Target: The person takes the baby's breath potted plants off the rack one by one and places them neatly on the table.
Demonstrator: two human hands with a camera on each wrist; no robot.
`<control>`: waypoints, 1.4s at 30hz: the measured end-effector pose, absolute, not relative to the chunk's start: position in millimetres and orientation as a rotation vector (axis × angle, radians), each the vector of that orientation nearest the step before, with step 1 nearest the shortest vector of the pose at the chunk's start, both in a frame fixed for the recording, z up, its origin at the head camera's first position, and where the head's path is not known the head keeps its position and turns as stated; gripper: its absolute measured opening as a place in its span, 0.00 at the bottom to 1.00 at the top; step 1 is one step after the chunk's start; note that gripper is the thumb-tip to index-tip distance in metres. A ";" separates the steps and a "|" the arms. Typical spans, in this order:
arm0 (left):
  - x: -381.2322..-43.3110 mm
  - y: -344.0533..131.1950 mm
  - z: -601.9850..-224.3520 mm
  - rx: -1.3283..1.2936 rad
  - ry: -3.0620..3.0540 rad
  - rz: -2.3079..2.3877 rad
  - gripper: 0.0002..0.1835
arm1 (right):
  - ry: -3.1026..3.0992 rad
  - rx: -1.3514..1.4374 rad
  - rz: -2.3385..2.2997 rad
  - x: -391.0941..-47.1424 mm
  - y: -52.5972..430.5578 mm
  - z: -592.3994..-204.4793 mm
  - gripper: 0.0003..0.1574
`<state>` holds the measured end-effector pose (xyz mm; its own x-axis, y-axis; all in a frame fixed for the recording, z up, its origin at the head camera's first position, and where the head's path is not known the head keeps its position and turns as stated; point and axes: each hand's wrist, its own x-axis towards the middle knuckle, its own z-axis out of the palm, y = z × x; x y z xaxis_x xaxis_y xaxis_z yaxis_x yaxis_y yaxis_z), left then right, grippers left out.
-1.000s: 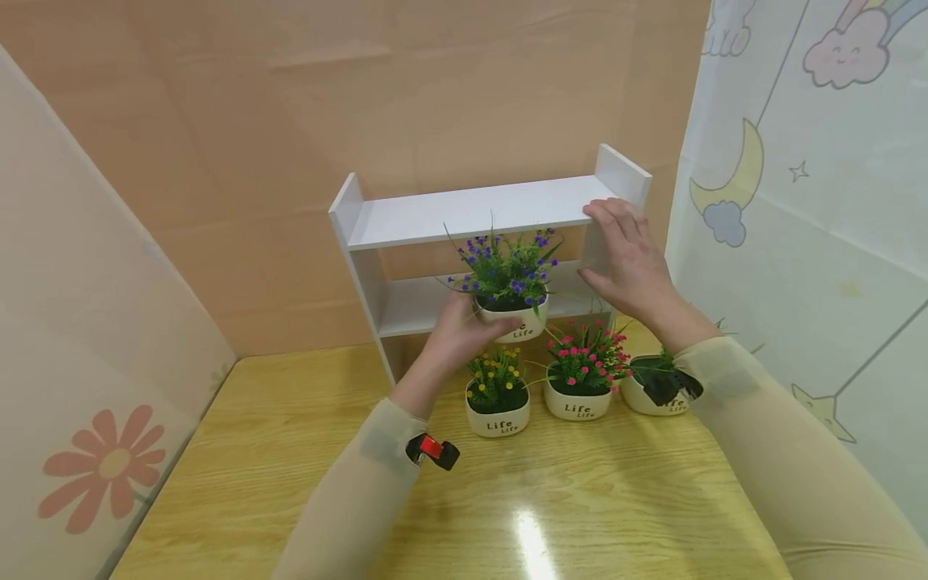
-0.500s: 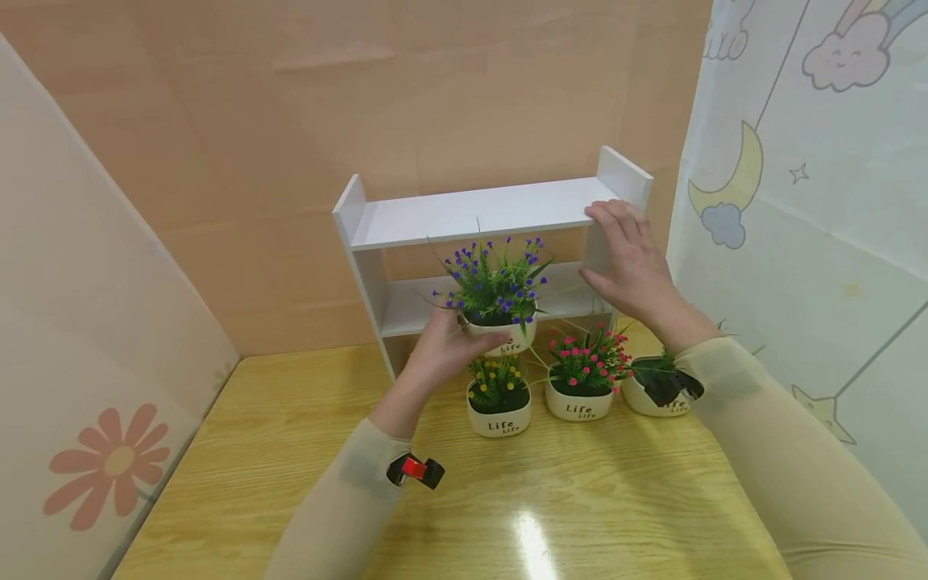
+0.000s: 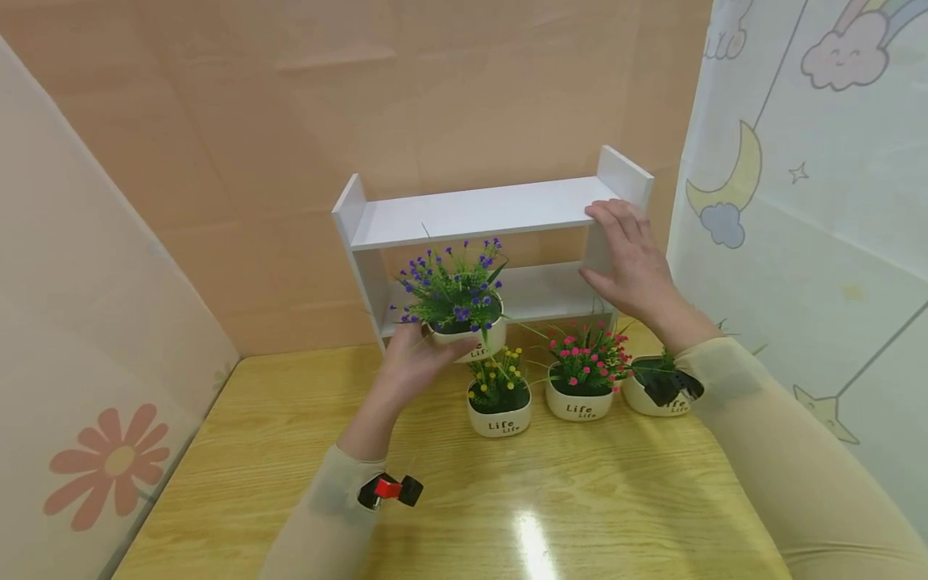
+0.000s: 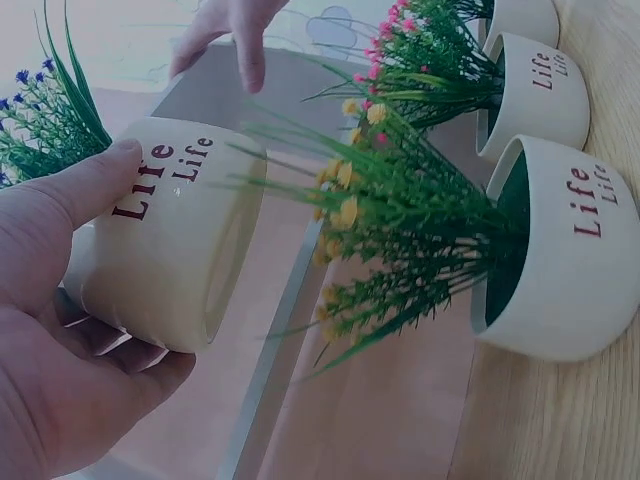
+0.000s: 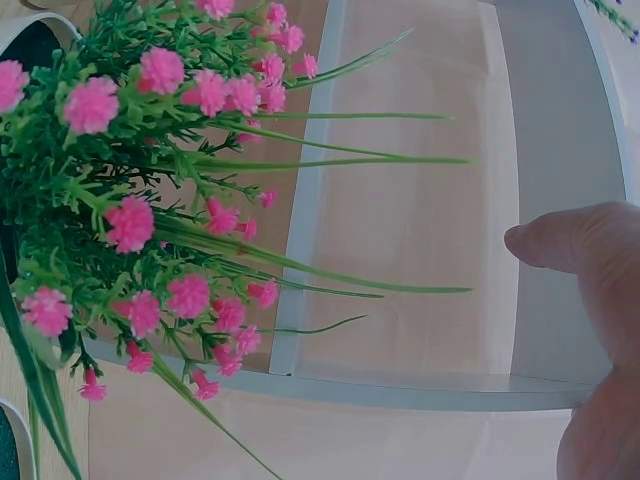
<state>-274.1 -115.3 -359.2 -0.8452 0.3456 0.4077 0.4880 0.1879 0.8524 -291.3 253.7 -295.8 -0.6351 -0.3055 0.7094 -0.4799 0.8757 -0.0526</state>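
My left hand [image 3: 420,358] grips a cream flower pot [image 4: 175,235] with purple flowers [image 3: 453,290], thumb on the front by the "Life" lettering and fingers beneath and behind. The pot is held in front of the white shelf's lower board, slightly above and left of a pot of yellow flowers [image 3: 499,407]. At the shelf's right end, my right hand [image 3: 631,258] rests with its fingertips on the top board [image 3: 471,216]. Its thumb [image 5: 550,240] is extended and spread away from the fingers below the board.
A pot of pink flowers [image 3: 578,395] stands on the wooden table [image 3: 290,451], right of the yellow one. Further right is another cream pot [image 3: 641,395], partly covered by the right wrist's camera. Paper-covered walls enclose the back and both sides.
My left hand has carried the purple-flowered pot leftward and slightly down, from in front of the shelf's middle toward its left side. The right hand has stayed at the shelf.
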 end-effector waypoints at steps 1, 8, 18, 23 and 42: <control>-273.6 -118.2 -359.7 -0.817 -2.306 -1.755 0.47 | -2.306 0.562 0.306 -291.2 253.7 -295.8 0.61; -271.1 -137.4 -361.6 -0.885 -2.208 -1.807 0.50 | -2.293 0.568 0.302 -290.2 253.1 -294.2 0.61; -267.1 -162.4 -369.6 -0.874 -2.193 -1.758 0.51 | -2.298 0.558 0.297 -288.6 251.0 -294.2 0.60; -263.0 -174.7 -374.7 -0.841 -2.261 -1.723 0.52 | -2.291 0.567 0.292 -289.8 251.3 -294.2 0.60; -256.8 -202.6 -403.3 -0.793 -2.405 -1.656 0.48 | -2.302 0.545 0.314 -287.5 244.9 -293.3 0.59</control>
